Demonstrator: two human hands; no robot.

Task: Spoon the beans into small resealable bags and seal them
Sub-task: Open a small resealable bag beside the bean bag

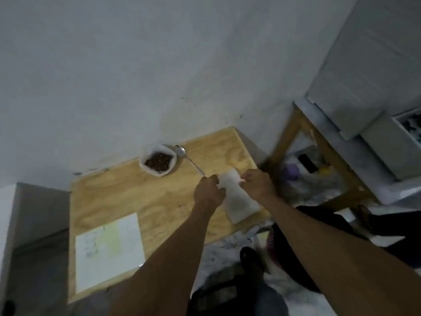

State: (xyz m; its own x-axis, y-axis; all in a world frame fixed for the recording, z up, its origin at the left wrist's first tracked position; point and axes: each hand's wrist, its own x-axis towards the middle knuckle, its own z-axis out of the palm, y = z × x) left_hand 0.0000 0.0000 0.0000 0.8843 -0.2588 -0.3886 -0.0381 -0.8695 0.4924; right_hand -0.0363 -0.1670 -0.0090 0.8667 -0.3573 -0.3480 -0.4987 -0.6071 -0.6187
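In the head view, both hands work at the far end of a stack of small resealable bags [239,201] that lies on the right part of the wooden counter [136,192]. The left hand [210,192] pinches the left corner of the top bag with curled fingers, and the right hand [256,182] pinches the right corner in the same way. It looks like they are pulling one bag free or opening its mouth, but the picture is too blurred to say which.

The beans [158,161] are in a white bag [158,162] with a rolled-down rim near the wall, and it looks quite full. The spoon [188,161] lies just beside it on the counter, and no hand holds it. A sheet of paper [109,252] lies at the near left.

I see no filled or sealed bag, so I judge the task is at its start: scooping, filling and sealing are all left to do.
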